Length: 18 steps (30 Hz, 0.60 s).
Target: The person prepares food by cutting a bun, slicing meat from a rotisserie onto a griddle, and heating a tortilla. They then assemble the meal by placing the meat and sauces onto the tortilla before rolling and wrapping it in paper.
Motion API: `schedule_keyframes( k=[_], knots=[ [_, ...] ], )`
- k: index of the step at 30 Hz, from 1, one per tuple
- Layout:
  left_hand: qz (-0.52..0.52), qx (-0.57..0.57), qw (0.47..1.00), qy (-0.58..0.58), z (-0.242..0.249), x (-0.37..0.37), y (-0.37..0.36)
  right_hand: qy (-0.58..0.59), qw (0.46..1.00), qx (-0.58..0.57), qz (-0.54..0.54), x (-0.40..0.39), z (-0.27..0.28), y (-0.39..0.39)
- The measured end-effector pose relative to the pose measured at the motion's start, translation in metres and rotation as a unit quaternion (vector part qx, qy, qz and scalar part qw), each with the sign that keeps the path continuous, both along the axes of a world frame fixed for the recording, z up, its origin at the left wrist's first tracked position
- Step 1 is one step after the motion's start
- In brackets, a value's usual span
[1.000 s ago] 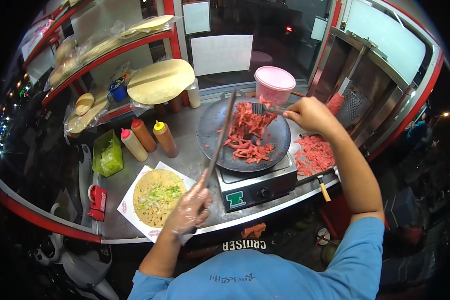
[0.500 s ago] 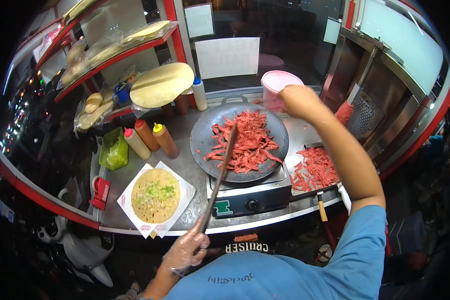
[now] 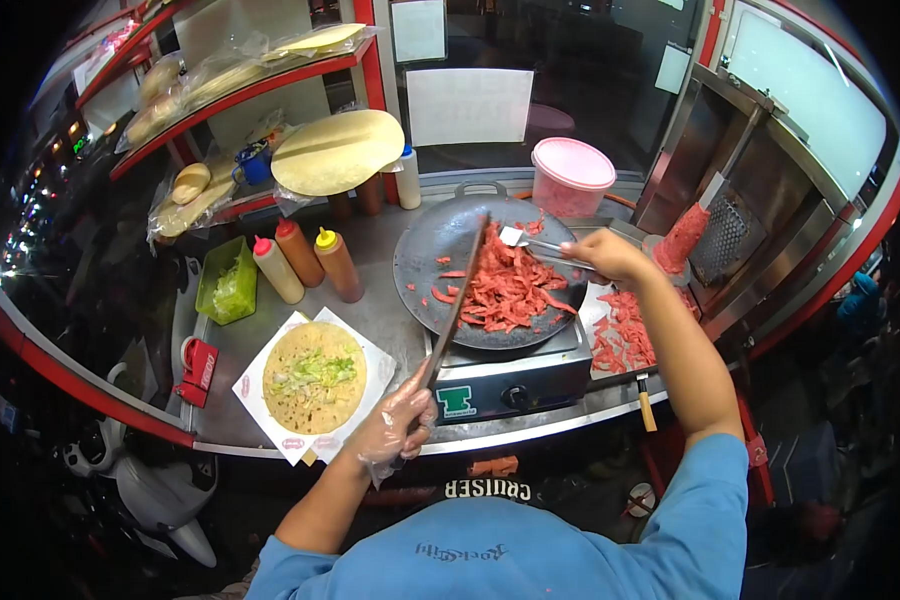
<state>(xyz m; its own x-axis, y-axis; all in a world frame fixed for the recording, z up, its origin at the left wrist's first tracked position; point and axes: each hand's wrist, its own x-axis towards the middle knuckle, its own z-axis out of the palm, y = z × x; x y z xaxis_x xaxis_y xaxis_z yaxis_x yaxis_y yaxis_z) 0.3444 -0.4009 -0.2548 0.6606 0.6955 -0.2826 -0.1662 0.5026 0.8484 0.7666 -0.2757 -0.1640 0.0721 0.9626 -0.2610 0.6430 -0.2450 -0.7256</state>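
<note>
My left hand (image 3: pixel 395 415), in a clear plastic glove, is closed around the lower end of a long, narrow, dark blade (image 3: pixel 460 290), which slants up over the wok (image 3: pixel 420 240). Its far end touches the left side of a heap of red meat strips (image 3: pixel 510 295). My bare right hand (image 3: pixel 610 256) grips metal tongs (image 3: pixel 545 246), their pale tip at the top of the heap. Left of the burner (image 3: pixel 515 380), a flatbread (image 3: pixel 295 405) topped with shredded lettuce (image 3: pixel 315 372) lies on white paper (image 3: pixel 370 385).
A pink lidded tub (image 3: pixel 573 175) stands behind the wok. More meat (image 3: pixel 625 335) and a wooden handle (image 3: pixel 647 405) are at right, below a vertical spit (image 3: pixel 683 240). Sauce bottles (image 3: pixel 338 265) and a green lettuce tub (image 3: pixel 227 280) stand left. Shelves (image 3: pixel 270 85) hold flatbreads.
My right hand has come down from beside the pink tub, and the tongs now show at the meat. The heap sits more to the wok's right. My left hand has moved up slightly.
</note>
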Motion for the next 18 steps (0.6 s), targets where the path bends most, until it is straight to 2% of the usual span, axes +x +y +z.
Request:
schedule_keyframes(
  k=[2, 4, 6, 8, 9, 10, 12, 13, 14, 17, 18],
  knots=[
    [0.012, 0.000, 1.000, -0.010, 0.020, -0.007, 0.008, -0.236, 0.963, 0.115, 0.066, -0.017, 0.028, 0.001],
    [0.023, 0.015, 1.000, 0.004, 0.033, -0.032, 0.019, -0.325, 0.919, 0.217, 0.063, -0.044, 0.071, -0.031],
    [0.045, 0.037, 0.998, 0.034, 0.035, -0.056, 0.025, -0.366, 0.901, 0.225, 0.066, -0.061, 0.076, -0.052],
    [0.034, 0.073, 0.995, 0.065, 0.031, -0.075, 0.026, -0.448, 0.793, 0.369, 0.186, -0.059, 0.058, -0.065],
    [0.027, 0.119, 0.987, 0.103, 0.020, -0.082, 0.023, -0.439, 0.815, 0.322, 0.199, -0.062, 0.063, -0.081],
    [0.029, 0.120, 0.987, 0.100, 0.014, -0.084, 0.016, -0.441, 0.813, 0.323, 0.201, -0.043, 0.064, -0.084],
    [0.037, 0.099, 0.988, 0.112, 0.004, -0.078, 0.001, -0.299, 0.913, 0.194, 0.199, 0.011, 0.062, -0.094],
    [0.033, 0.062, 0.992, 0.101, 0.001, -0.069, -0.004, -0.248, 0.962, 0.065, 0.090, 0.021, 0.069, -0.092],
    [0.020, 0.081, 0.992, 0.092, -0.007, -0.058, -0.006, -0.189, 0.979, -0.068, -0.021, 0.028, 0.072, -0.089],
    [0.012, 0.067, 0.996, 0.051, -0.011, -0.020, -0.009, 0.043, 0.987, -0.060, -0.141, -0.005, 0.018, -0.063],
    [-0.014, 0.043, 0.999, 0.021, -0.005, -0.012, -0.007, 0.078, 0.990, -0.055, -0.104, -0.018, 0.004, -0.052]
  ],
)
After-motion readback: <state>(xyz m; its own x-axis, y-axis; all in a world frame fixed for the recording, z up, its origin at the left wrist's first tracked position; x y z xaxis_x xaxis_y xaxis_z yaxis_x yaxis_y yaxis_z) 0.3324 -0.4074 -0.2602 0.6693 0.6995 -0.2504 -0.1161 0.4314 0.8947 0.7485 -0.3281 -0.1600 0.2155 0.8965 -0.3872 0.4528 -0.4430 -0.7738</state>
